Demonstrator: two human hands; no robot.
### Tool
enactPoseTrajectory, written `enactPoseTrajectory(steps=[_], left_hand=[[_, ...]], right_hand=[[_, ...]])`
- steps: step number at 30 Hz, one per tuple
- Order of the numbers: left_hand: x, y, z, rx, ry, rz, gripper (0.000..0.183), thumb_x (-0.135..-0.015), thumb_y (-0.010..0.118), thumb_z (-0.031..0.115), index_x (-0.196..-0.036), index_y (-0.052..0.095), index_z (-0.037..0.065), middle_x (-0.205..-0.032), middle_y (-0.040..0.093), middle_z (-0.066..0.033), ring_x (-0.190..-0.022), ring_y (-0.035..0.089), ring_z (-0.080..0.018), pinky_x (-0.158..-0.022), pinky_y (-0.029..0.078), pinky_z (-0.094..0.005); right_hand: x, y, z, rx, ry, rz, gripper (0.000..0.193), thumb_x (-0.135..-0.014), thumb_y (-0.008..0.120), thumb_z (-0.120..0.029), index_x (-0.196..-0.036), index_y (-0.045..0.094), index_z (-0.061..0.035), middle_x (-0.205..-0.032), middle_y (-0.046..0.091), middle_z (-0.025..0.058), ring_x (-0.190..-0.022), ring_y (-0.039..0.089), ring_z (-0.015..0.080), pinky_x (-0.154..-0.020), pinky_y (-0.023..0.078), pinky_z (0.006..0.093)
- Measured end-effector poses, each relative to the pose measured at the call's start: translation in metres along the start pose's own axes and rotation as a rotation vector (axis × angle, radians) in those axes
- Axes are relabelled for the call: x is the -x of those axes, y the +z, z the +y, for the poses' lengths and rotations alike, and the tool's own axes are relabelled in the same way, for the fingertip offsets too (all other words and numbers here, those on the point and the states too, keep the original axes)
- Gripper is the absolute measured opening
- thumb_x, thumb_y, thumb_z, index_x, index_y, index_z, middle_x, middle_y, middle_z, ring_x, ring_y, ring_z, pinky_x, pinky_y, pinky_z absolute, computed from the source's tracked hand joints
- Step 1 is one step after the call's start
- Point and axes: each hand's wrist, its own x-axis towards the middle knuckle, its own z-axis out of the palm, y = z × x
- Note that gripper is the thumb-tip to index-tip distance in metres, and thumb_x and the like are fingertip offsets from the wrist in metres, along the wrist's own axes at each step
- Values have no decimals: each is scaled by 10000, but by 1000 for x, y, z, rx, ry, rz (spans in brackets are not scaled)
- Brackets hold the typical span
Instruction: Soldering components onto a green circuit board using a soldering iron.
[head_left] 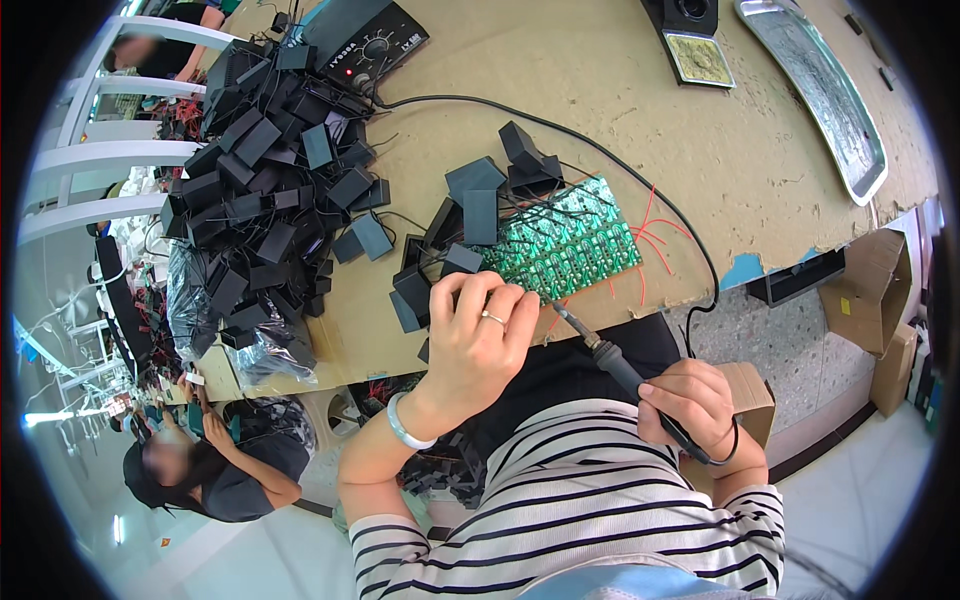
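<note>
A green circuit board panel (575, 240) lies near the table's front edge, with black wires across its left part and thin red wires (652, 236) sticking out on the right. My right hand (692, 405) is wrapped round the handle of a soldering iron (622, 368). The iron points up and left, its tip close to the panel's near edge and to my left fingertips. My left hand (470, 330) is closed at that same edge; what its fingers pinch, if anything, is hidden. Several small black boxes (484, 214) with leads sit beside and partly over the panel's left side.
A large heap of black boxes (260, 180) covers the table's left part. Behind it stands a soldering station (372, 42), its black cable (610, 148) curving round the panel. At the far right are a tip-cleaner holder (700, 60) and a metal tray (820, 95). Another person (225, 450) sits at left.
</note>
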Motion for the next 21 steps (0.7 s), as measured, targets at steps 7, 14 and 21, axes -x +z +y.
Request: enactPoseTrajectory(steps=[7, 14, 21], left_hand=[[-4, -2, 1, 9, -35, -48, 259, -713, 723, 12, -972, 733, 20, -936, 640, -35, -925, 598, -229, -865, 414, -457], [-17, -7, 0, 63, -93, -172, 156, -739, 747, 46, -893, 726, 52, -855, 662, -23, -902, 592, -219, -887, 389, -428], [-21, -10, 2, 41, -95, -217, 126, -745, 739, 42, -870, 724, 52, -833, 660, -29, -910, 590, -230, -882, 385, -437]], right_hand=[[-2, 3, 2, 8, -28, 10, 303, -646, 764, 71, -935, 689, 14, -793, 668, 71, -613, 633, 194, -536, 533, 279], [-3, 2, -1, 178, -237, -99, 226, -736, 757, 27, -945, 671, 19, -795, 669, 89, -600, 632, 193, -526, 549, 286], [4, -13, -3, 79, -149, 15, 225, -737, 721, 27, -955, 667, 13, -802, 646, 74, -621, 635, 185, -537, 537, 266]])
